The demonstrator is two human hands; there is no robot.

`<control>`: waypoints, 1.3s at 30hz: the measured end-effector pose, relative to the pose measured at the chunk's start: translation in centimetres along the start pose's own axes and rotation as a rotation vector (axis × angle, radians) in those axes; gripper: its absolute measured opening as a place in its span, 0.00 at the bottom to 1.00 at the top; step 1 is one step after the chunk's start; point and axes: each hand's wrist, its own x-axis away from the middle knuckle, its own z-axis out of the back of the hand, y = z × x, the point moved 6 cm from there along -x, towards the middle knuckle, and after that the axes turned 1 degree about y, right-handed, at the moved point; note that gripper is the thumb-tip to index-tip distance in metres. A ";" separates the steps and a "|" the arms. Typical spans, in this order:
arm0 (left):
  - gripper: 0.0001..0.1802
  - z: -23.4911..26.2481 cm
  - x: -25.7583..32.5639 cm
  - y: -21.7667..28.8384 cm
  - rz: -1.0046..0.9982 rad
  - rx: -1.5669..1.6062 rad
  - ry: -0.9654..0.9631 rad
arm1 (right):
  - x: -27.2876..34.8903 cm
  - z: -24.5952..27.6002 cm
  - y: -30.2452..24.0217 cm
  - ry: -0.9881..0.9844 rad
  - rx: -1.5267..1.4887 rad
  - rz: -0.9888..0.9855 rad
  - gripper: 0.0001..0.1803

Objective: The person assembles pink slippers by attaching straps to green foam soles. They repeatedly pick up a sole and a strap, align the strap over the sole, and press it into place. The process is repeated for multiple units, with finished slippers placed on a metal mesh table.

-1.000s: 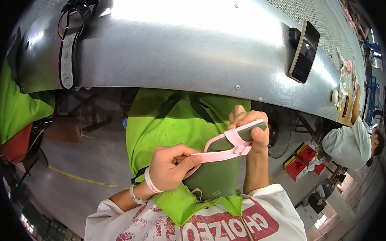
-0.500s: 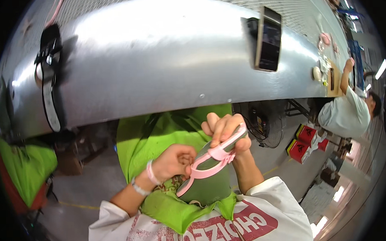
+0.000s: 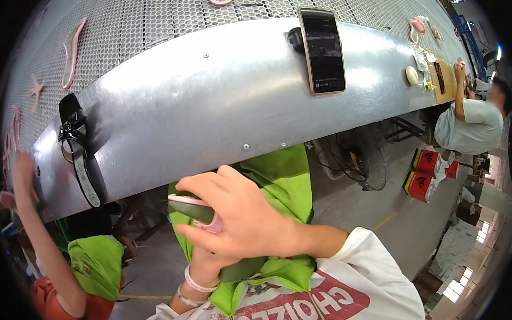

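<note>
Low in front of my apron, my right hand (image 3: 241, 217) reaches across to the left. Its fingers and thumb curl round a sandal with a dark green footbed (image 3: 189, 208), a pink rim and a pink strap. The toes-or-heel end that shows points left; most of the sandal is hidden behind the hand. My left hand (image 3: 206, 264), with pink and white bands at the wrist, is beneath the right one. Its fingers are covered, so its grip does not show. A black strappy sandal (image 3: 83, 186) lies on the metal table at the left.
A phone (image 3: 323, 56) stands on a holder on the metal table (image 3: 209, 105). Beyond runs a mesh conveyor (image 3: 166, 13) carrying pink-edged shoe parts. Another person's arm (image 3: 44, 241) reaches in at left; a person (image 3: 472, 121) sits at right. Red boxes (image 3: 428, 173) and a fan (image 3: 369, 161) are below.
The pink and green sandal has moved left and turned. My right hand has swung left over my left hand, covering its fingers. A co-worker's arm has appeared at left.
</note>
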 end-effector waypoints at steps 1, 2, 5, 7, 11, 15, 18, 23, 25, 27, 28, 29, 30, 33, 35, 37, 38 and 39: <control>0.35 0.4 -0.4 -0.1 0.020 0.056 -0.036 | 0.5 0.3 -0.2 -0.001 -0.021 0.014 0.25; 0.34 0.7 -0.7 -0.4 0.039 0.091 -0.063 | 1.3 0.7 0.3 0.029 -0.041 -0.026 0.24; 0.34 1.2 -0.9 -1.4 0.077 0.136 -0.096 | 4.4 2.3 2.8 -0.080 -0.149 -0.323 0.20; 0.33 0.9 -0.7 -1.7 0.092 0.140 -0.072 | 7.3 3.1 3.7 -0.422 -0.312 -0.737 0.16; 0.31 -0.7 -0.7 -1.6 0.146 0.140 0.003 | 10.2 3.9 4.8 -0.291 -0.621 -0.781 0.13; 0.39 1.6 0.4 -2.3 0.150 0.118 -0.012 | 10.7 2.6 5.5 -0.218 -0.576 -0.755 0.09; 0.40 4.6 1.0 -3.3 0.139 0.048 -0.128 | 11.0 0.5 5.9 -0.142 -0.524 -0.643 0.11; 0.46 5.0 -1.1 -4.8 0.062 0.282 -0.244 | 10.0 -1.0 7.5 -0.194 -0.455 -0.594 0.10; 0.46 4.5 -1.3 -4.6 0.031 0.287 -0.270 | 9.8 -0.8 7.5 -0.197 -0.444 -0.580 0.10; 0.46 3.9 -1.7 -4.2 0.013 0.237 -0.297 | 9.4 -0.8 7.6 -0.168 -0.433 -0.566 0.10; 0.47 3.7 -2.1 -3.9 -0.018 0.211 -0.271 | 9.2 -0.7 7.7 -0.163 -0.419 -0.549 0.10; 0.48 3.2 -2.4 -3.5 -0.049 0.184 -0.245 | 9.0 -0.6 7.9 -0.156 -0.404 -0.533 0.10; 0.49 2.6 -2.8 -3.2 -0.081 0.159 -0.220 | 8.8 -0.4 8.1 -0.149 -0.388 -0.516 0.11; 0.51 2.4 -3.6 -3.3 -0.109 0.031 -0.410 | 7.7 0.9 9.0 -0.207 -0.273 -0.386 0.20; 0.54 0.7 -4.3 -4.1 0.030 0.171 -0.539 | 7.3 0.0 8.7 -0.454 -0.711 -0.621 0.25; 0.55 0.0 -3.3 -4.4 0.066 0.265 -0.544 | 7.7 -0.5 8.0 -0.601 -1.003 -0.761 0.28; 0.54 0.2 -3.4 -4.2 0.048 0.255 -0.563 | 8.1 -0.5 7.5 -0.623 -1.060 -0.789 0.28; 0.54 0.6 -3.1 -4.3 0.029 0.243 -0.564 | 7.8 -0.6 7.2 -0.592 -1.009 -0.714 0.28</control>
